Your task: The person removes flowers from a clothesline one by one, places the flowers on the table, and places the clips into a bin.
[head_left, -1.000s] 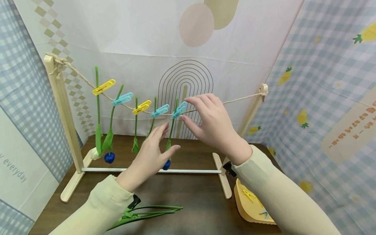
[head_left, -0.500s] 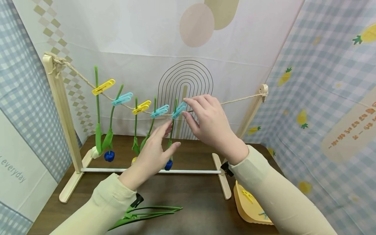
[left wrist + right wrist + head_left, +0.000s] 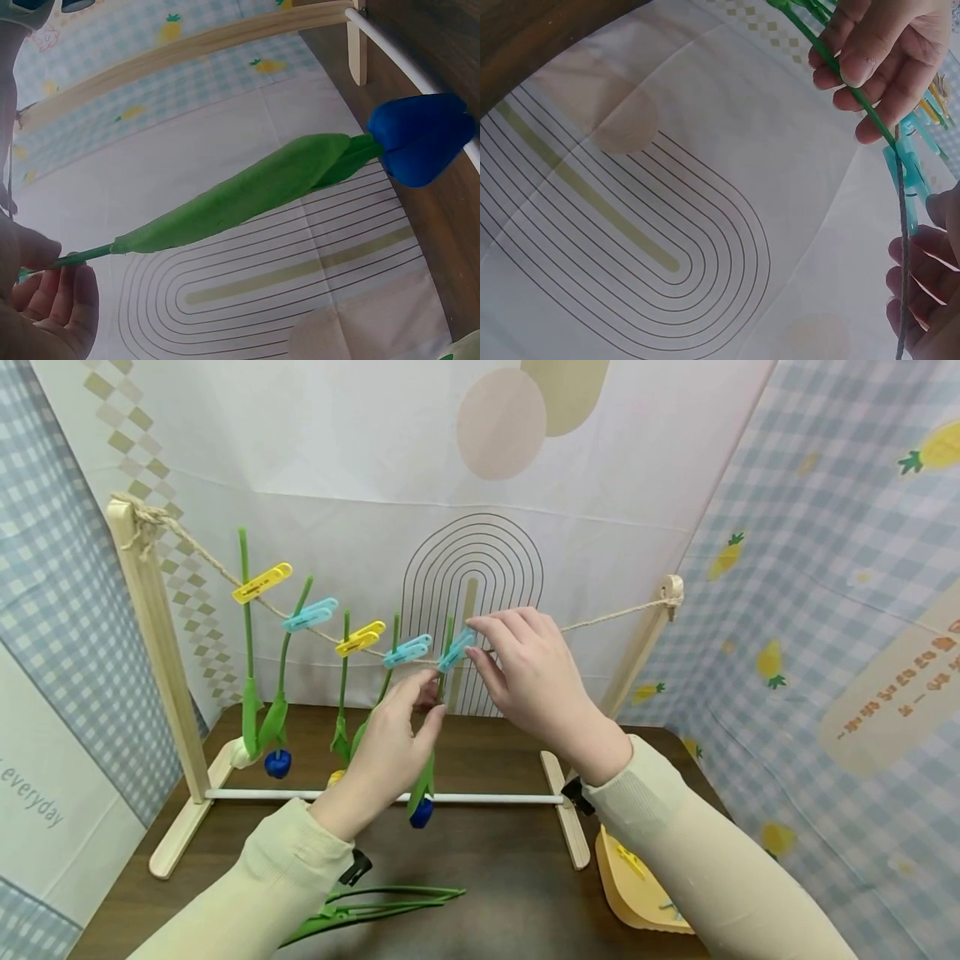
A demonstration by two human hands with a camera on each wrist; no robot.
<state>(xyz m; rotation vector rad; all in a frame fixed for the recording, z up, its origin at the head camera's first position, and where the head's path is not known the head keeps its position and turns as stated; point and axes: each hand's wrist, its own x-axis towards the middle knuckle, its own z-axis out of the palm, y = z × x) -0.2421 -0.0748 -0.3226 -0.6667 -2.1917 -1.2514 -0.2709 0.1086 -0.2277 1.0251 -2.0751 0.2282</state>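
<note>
- Head view, nearest item: loose green stems [image 3: 375,906] lie flat on the dark desk [image 3: 495,877], just behind the left sleeve.
- To the right on the desk, a yellow tray [image 3: 637,893] holds at least two pegs, one yellow and one blue; the right forearm hides part of it.
- Left hand [image 3: 390,747]: grip pinched together on the stem of a blue tulip [image 3: 421,810], which hangs head down with its bloom near the white rail [image 3: 300,794] of the wooden rack [image 3: 161,677]. The left wrist view confirms finger and thumb on the stem.
- Right hand [image 3: 525,681]: grip closed on the blue peg [image 3: 456,650] that fixes this stem to the rope [image 3: 615,612].
- Judgement: the step in hand appears to be seating or adjusting the peg on stem and rope. The next move calls for the stem held steady against the rope while the peg bites both.
- Further left along the rope, four more stems hang from pegs, alternately yellow and blue.
- Farthest: a patterned cloth backdrop [image 3: 472,568].
</note>
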